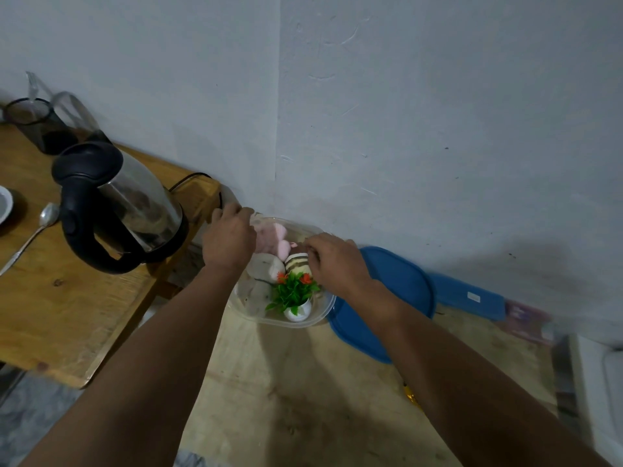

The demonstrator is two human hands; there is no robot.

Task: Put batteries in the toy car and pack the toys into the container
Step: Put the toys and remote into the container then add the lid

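A clear plastic container sits on the floor by the wall corner. Inside it lie a pink plush toy, a striped brown-and-cream toy, a pale rounded toy and a small fake green plant with red flowers in a white pot. My left hand grips the container's far-left rim. Over the right side, my right hand has its fingers pinched at the striped toy. No toy car or batteries are visible.
A blue lid lies on the floor right of the container, under my right forearm. A wooden table at left carries a steel kettle, a spoon and a dark cup. The wall stands close behind.
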